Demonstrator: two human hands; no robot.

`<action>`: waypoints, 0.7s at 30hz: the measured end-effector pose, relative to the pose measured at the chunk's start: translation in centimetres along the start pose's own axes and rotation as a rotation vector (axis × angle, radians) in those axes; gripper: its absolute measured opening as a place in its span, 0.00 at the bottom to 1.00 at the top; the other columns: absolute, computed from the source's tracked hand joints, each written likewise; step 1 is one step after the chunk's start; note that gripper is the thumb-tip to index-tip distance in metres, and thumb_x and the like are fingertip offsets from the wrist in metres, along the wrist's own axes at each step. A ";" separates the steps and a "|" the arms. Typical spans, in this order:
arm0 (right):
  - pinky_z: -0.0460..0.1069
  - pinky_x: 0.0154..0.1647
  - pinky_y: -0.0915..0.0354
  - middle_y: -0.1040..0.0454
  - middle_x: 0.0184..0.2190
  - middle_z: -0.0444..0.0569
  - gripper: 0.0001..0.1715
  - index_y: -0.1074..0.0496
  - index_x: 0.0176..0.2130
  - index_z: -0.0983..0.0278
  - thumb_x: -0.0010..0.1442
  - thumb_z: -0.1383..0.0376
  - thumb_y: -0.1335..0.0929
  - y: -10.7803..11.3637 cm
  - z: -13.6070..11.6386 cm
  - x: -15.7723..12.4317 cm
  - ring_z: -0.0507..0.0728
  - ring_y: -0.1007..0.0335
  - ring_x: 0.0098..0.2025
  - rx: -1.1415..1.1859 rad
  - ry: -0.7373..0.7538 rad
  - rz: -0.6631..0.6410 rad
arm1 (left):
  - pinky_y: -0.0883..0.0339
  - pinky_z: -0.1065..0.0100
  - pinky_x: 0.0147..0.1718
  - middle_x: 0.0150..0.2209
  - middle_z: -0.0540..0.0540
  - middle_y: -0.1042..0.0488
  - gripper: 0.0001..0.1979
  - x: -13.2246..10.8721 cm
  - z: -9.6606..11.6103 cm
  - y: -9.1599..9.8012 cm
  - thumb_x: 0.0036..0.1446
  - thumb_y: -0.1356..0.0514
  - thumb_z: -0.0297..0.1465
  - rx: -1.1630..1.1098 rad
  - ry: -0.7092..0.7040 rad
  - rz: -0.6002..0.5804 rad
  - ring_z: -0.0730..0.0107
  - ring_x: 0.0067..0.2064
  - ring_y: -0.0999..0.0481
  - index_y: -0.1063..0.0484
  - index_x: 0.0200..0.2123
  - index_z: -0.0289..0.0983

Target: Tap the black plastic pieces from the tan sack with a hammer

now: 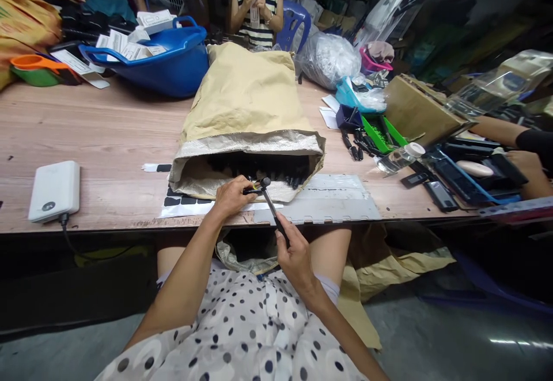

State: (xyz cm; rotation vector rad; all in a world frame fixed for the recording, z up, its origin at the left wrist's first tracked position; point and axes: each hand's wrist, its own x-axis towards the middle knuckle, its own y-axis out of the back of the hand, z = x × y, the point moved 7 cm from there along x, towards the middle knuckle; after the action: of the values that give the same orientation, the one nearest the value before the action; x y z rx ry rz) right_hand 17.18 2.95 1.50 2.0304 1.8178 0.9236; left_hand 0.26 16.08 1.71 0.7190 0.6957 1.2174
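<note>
My right hand (296, 254) is wrapped round the black grip of a small hammer (270, 201), whose metal shaft slants up and left. Its dark head meets a small black part with a bit of yellow (253, 189), pinched in the fingers of my left hand (232, 198); whether head and part touch, I cannot tell. Just beyond both hands lies a tan paper sack (254, 96) with its mouth facing me. Many small black pieces (259, 165) show inside it. Under the left hand is a white strip with black stickers (185, 205), beside a grey sheet (328, 199).
A white power bank (55, 191) with a cable stands at left. Behind it are a blue basin (173, 64) of white boxes. To the right are a green tray (384, 133), a clear bottle (400, 158) and a co-worker's arm (496, 130). Another person (258, 1) sits opposite.
</note>
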 end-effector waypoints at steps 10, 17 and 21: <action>0.56 0.55 0.27 0.24 0.56 0.55 0.27 0.30 0.62 0.61 0.66 0.63 0.37 0.2 1.7 0.2 0.62 0.26 0.56 0.152 -0.175 0.022 | 0.35 0.69 0.39 0.44 0.53 0.21 0.12 0.1 -0.1 0.1 0.53 0.36 0.36 -0.016 0.001 -0.006 0.64 0.47 0.23 0.19 0.42 0.49; 0.44 0.15 0.38 0.22 0.33 0.46 0.41 0.40 0.67 0.62 0.57 0.59 0.30 -1.2 4.7 -0.3 0.49 0.36 0.19 0.655 -0.650 -0.053 | 0.34 0.66 0.42 0.45 0.51 0.22 0.13 0.0 -0.3 -0.2 0.56 0.39 0.36 -0.005 -0.012 -0.021 0.63 0.45 0.23 0.21 0.45 0.47; 0.43 0.14 0.39 0.24 0.30 0.41 0.46 0.40 0.66 0.60 0.51 0.58 0.26 -1.6 4.2 0.0 0.48 0.36 0.18 0.810 -0.688 -0.080 | 0.33 0.64 0.45 0.43 0.49 0.22 0.12 -0.6 -0.4 -0.2 0.60 0.43 0.37 -0.071 -0.101 0.041 0.61 0.47 0.24 0.22 0.43 0.44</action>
State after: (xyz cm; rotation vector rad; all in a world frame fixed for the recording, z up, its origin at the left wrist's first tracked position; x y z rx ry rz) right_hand 18.50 4.10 -2.60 2.2205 1.9532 -0.6125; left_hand -0.05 15.54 1.42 0.7331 0.5541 1.2286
